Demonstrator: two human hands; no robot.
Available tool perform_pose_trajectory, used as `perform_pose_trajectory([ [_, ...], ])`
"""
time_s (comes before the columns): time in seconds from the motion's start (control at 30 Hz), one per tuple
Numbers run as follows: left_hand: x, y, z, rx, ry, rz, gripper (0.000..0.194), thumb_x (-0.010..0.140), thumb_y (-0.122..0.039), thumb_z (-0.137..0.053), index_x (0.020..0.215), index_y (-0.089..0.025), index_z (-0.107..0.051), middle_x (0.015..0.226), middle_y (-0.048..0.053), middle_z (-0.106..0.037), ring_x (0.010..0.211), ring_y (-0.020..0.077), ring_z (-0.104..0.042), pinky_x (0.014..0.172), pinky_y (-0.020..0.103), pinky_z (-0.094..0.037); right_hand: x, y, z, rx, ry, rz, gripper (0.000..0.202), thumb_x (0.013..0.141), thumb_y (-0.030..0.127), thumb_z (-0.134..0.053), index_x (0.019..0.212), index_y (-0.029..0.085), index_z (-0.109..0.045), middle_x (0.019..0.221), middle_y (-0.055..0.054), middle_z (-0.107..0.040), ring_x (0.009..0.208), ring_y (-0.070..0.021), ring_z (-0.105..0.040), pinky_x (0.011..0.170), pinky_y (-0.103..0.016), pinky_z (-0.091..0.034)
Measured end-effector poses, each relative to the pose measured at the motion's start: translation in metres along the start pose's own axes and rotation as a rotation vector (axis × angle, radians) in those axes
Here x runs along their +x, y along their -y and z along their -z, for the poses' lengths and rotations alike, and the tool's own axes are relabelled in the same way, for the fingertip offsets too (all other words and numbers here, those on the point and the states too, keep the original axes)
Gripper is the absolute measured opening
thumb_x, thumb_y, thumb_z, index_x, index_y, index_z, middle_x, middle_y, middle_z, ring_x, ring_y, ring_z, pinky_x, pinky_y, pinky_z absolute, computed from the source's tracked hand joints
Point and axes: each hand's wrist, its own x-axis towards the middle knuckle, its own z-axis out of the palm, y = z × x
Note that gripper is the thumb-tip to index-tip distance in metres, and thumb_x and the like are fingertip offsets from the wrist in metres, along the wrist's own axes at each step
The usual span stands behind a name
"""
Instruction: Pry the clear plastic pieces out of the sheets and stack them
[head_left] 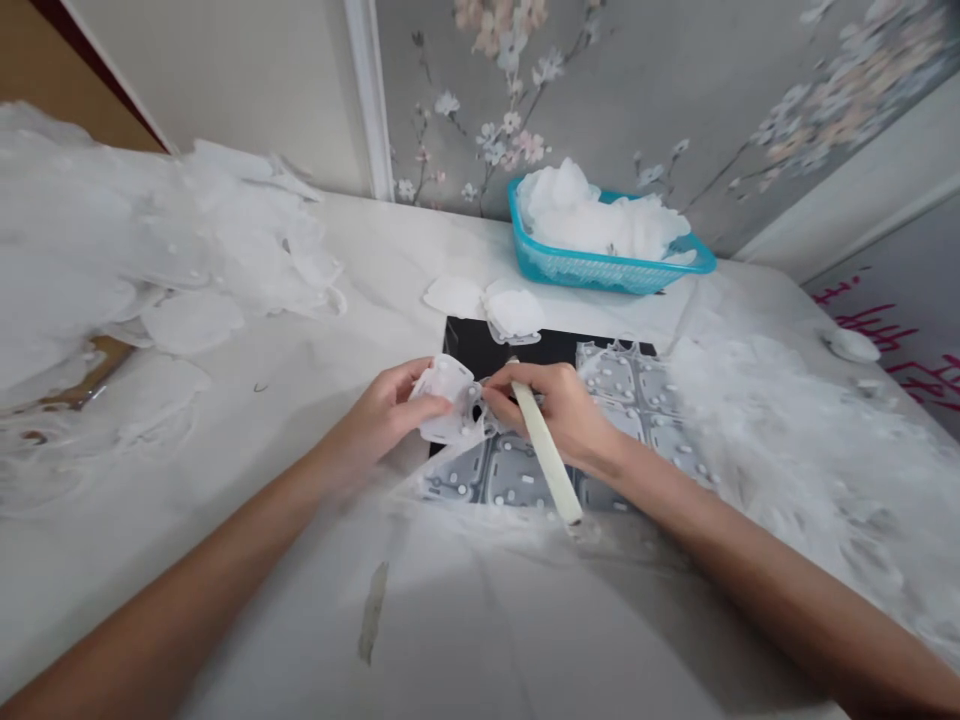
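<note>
My left hand (397, 405) grips a translucent white moulded piece (444, 385) between thumb and fingers. Beside it, my right hand (559, 405) holds a tool with a long pale handle (547, 455), which slants down toward me. The fingertips of my right hand also meet the thin clear edge material next to the piece; what exactly they pinch there is too small to tell. Under both hands lies a black board (480, 345), partly covered by a translucent sheet of joined moulded pieces (521, 475).
Loose white pieces (514, 310) lie behind the board. A blue basket (600, 272) heaped with white pieces stands against the wall. White pieces pile up at the left (247, 230), and stringy clear scraps (795, 450) cover the right. Tape (373, 612) marks the table near me.
</note>
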Motion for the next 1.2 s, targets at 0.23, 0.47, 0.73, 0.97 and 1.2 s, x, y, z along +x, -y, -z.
perform_pose_trajectory([
  [0.23,-0.002,0.001,0.0,0.013,-0.255,-0.117,0.032,0.073,-0.015,-0.054,0.099,-0.027,-0.042,0.068,-0.008,-0.055,0.049,0.0073,-0.049,0.046,0.017,-0.034,-0.005,-0.004,-0.02,0.462,-0.257,-0.179,0.033,0.09,0.046,-0.04,0.092,0.018,-0.056,0.072,-0.002,-0.066,0.065,-0.0124,-0.062,0.062,-0.022,-0.046],
  [0.47,-0.003,0.003,-0.007,0.217,-0.313,-0.17,0.024,0.079,-0.027,-0.057,0.1,-0.019,-0.066,0.087,0.002,-0.067,0.063,0.0114,-0.056,0.055,0.022,-0.041,-0.018,0.013,-0.026,-0.184,-0.264,-0.074,0.043,0.08,0.059,-0.05,0.076,0.019,-0.062,0.066,-0.005,-0.062,0.066,-0.0182,-0.059,0.062,-0.028,-0.042],
  [0.73,0.002,0.009,-0.004,0.157,-0.352,-0.209,0.034,0.077,-0.034,-0.061,0.108,-0.019,-0.065,0.098,0.005,-0.067,0.076,0.0138,-0.058,0.064,0.023,-0.044,-0.016,0.017,-0.031,-0.397,-0.089,0.13,0.022,0.079,0.039,-0.059,0.082,0.017,-0.061,0.088,-0.009,-0.066,0.083,-0.0229,-0.053,0.08,-0.036,-0.042],
  [0.97,0.005,0.01,0.01,0.172,-0.378,-0.128,0.016,0.073,-0.02,-0.053,0.085,-0.017,-0.064,0.062,-0.003,-0.053,0.047,0.0066,-0.041,0.043,0.018,-0.031,-0.002,0.012,0.005,0.044,0.117,-0.106,0.014,0.067,0.014,-0.049,0.058,0.019,-0.04,0.059,0.002,-0.05,0.06,-0.0115,-0.043,0.055,-0.021,-0.033],
  [1.2,-0.003,0.007,0.004,0.11,-0.324,-0.093,0.027,0.066,-0.015,-0.05,0.091,-0.023,-0.05,0.073,-0.006,-0.05,0.05,0.0066,-0.045,0.04,0.016,-0.035,0.005,0.01,0.038,0.565,0.169,-0.484,0.018,0.061,0.02,-0.052,0.06,0.019,-0.035,0.058,0.004,-0.048,0.047,-0.0068,-0.032,0.043,-0.021,-0.022],
])
